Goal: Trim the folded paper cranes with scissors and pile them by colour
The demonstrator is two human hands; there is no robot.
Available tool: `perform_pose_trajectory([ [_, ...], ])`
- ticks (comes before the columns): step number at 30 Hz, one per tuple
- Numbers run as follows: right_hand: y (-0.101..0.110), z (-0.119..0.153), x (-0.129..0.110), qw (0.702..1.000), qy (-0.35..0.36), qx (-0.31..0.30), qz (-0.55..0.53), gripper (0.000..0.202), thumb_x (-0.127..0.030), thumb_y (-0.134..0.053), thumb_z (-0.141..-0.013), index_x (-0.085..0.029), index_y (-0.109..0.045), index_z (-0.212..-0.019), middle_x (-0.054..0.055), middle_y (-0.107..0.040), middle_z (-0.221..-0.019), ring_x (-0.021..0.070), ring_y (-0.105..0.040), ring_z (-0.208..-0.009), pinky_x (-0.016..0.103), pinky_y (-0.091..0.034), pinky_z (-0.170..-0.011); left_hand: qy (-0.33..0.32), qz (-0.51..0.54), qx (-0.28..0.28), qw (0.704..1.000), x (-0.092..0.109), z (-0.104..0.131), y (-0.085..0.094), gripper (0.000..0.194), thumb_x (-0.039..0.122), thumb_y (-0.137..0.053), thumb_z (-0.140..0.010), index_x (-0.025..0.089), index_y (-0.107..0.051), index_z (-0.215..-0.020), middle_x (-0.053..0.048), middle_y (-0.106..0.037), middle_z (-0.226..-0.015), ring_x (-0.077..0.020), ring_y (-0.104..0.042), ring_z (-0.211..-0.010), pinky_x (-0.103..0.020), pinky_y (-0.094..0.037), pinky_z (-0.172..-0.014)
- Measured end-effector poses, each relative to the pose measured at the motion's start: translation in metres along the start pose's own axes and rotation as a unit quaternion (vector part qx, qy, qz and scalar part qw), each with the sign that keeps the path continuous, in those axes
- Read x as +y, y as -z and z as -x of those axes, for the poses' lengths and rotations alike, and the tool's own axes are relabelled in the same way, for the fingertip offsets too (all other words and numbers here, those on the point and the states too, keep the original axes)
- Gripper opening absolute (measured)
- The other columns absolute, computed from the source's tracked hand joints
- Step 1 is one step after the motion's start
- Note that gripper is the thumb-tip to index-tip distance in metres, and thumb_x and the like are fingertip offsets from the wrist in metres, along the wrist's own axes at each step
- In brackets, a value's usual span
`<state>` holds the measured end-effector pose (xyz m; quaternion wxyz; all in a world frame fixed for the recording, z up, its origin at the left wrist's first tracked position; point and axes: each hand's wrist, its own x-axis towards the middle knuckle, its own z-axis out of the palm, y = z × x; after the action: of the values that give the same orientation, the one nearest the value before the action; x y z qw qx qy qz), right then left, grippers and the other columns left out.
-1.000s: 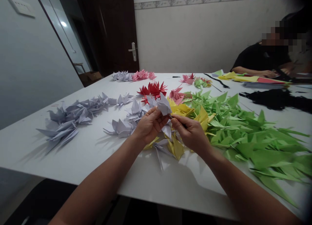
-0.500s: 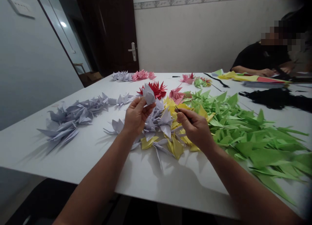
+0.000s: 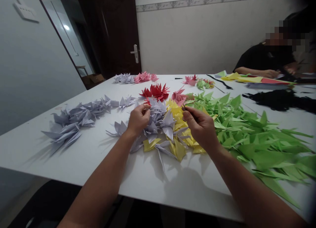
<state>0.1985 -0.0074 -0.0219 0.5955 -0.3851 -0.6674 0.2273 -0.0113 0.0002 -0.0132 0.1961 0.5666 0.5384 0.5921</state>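
My left hand [image 3: 140,118] is closed in a pinch over the pile of pale lilac-white folded paper pieces [image 3: 168,122]. Whatever its fingertips hold is hidden; a red paper tip shows just above them. My right hand [image 3: 200,124] is closed around a small dark pointed tool [image 3: 183,107], mostly covered by the fingers. Beneath and between the hands lie yellow folded paper pieces [image 3: 179,149]. A cluster of red folded papers [image 3: 156,92] sits just beyond my left hand, and a pink folded piece [image 3: 179,97] lies beyond the right.
A large heap of green folded papers [image 3: 247,132] covers the right side of the white table [image 3: 103,165]. More pale pieces [image 3: 76,117] lie at left. Pink papers [image 3: 144,77] and a black bundle [image 3: 278,99] are farther back. Another person [image 3: 261,60] sits at the far right.
The pale folded paper raised in my left hand is no longer seen there; that hand has lowered slightly and its fingers have closed into a pinch. My right hand has shifted slightly right with its tool.
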Motion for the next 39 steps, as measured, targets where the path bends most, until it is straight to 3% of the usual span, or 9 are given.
perform_pose_trajectory([
  [4,0.000,0.000,0.000,1.000,-0.002,0.001,-0.002,0.032,-0.040,-0.057,-0.083,-0.015,-0.070,-0.099,0.006,-0.071,-0.081,0.0179,-0.064,-0.070,0.032,-0.051,-0.064,0.003,-0.021,-0.043,0.999,-0.004,0.001,-0.002,0.027,0.003,-0.058,-0.058,0.023,-0.071,-0.070,-0.002,-0.068,-0.077,-0.0218,-0.061,-0.087,-0.032,-0.043,-0.094],
  [9,0.000,0.001,0.000,1.000,-0.004,-0.001,0.001,0.033,-0.041,-0.059,-0.081,-0.016,-0.069,-0.101,0.007,-0.072,-0.086,0.0196,-0.066,-0.076,0.034,-0.052,-0.069,0.003,-0.029,-0.084,0.996,-0.006,0.001,-0.005,0.034,-0.004,-0.051,-0.052,0.022,-0.070,-0.064,-0.004,-0.068,-0.079,-0.0239,-0.061,-0.096,-0.035,-0.039,-0.102],
  [16,-0.001,0.002,-0.001,1.000,0.014,0.002,0.021,0.033,-0.040,-0.059,-0.082,-0.015,-0.069,-0.101,0.009,-0.073,-0.089,0.0212,-0.067,-0.077,0.036,-0.053,-0.070,-0.142,-0.020,0.002,0.990,0.023,0.003,0.010,0.034,0.001,-0.052,-0.067,0.021,-0.071,-0.089,-0.006,-0.066,-0.106,-0.0214,-0.057,-0.109,-0.035,-0.037,-0.105],
  [19,-0.001,0.004,-0.001,0.999,0.022,0.012,0.030,0.032,-0.041,-0.060,-0.081,-0.017,-0.070,-0.100,0.009,-0.073,-0.091,0.0221,-0.068,-0.078,0.036,-0.054,-0.069,-0.197,-0.072,0.072,0.975,0.033,0.004,0.034,0.031,0.007,-0.051,-0.075,0.021,-0.067,-0.098,-0.007,-0.062,-0.114,-0.0209,-0.055,-0.112,-0.035,-0.039,-0.104],
  [22,0.001,0.004,0.001,0.999,0.023,0.017,0.043,0.032,-0.042,-0.061,-0.081,-0.019,-0.070,-0.102,0.008,-0.073,-0.090,0.0218,-0.067,-0.076,0.035,-0.053,-0.067,-0.190,-0.212,0.142,0.948,0.024,0.009,0.079,0.029,0.011,-0.051,-0.079,0.017,-0.065,-0.104,-0.011,-0.058,-0.118,-0.0237,-0.051,-0.118,-0.038,-0.035,-0.107],
  [27,0.002,0.003,0.006,0.998,0.027,0.025,0.056,0.035,-0.044,-0.060,-0.082,-0.018,-0.069,-0.104,0.009,-0.073,-0.090,0.0223,-0.067,-0.076,0.036,-0.053,-0.069,0.000,-0.472,0.218,0.854,-0.020,0.039,0.177,0.031,0.023,-0.060,-0.075,0.015,-0.064,-0.105,-0.016,-0.045,-0.133,-0.0408,-0.032,-0.129,-0.061,-0.022,-0.106],
  [30,0.001,0.005,0.005,0.998,0.024,0.016,0.052,0.038,-0.045,-0.060,-0.081,-0.017,-0.069,-0.104,0.010,-0.073,-0.093,0.0243,-0.068,-0.080,0.038,-0.053,-0.071,0.111,-0.479,0.207,0.846,-0.044,0.055,0.216,0.032,0.033,-0.066,-0.070,0.019,-0.066,-0.098,-0.018,-0.050,-0.129,-0.0494,-0.027,-0.128,-0.067,-0.026,-0.096],
  [35,-0.003,0.008,0.004,0.998,0.031,0.005,0.062,0.037,-0.044,-0.060,-0.081,-0.016,-0.070,-0.102,0.011,-0.073,-0.090,0.0253,-0.068,-0.077,0.040,-0.053,-0.070,0.116,-0.387,0.217,0.889,-0.061,0.064,0.229,0.006,0.026,-0.067,-0.065,0.020,-0.067,-0.068,-0.013,-0.066,-0.088,-0.0484,-0.041,-0.115,-0.068,-0.019,-0.092],
  [39,-0.003,0.007,0.004,0.997,0.052,0.002,0.054,0.035,-0.042,-0.059,-0.082,-0.016,-0.070,-0.102,0.011,-0.073,-0.093,0.0254,-0.068,-0.080,0.040,-0.053,-0.072,0.099,-0.426,0.213,0.874,-0.055,0.061,0.223,0.013,0.027,-0.058,-0.074,0.018,-0.067,-0.072,-0.016,-0.067,-0.088,-0.0469,-0.046,-0.111,-0.067,-0.023,-0.090],
])
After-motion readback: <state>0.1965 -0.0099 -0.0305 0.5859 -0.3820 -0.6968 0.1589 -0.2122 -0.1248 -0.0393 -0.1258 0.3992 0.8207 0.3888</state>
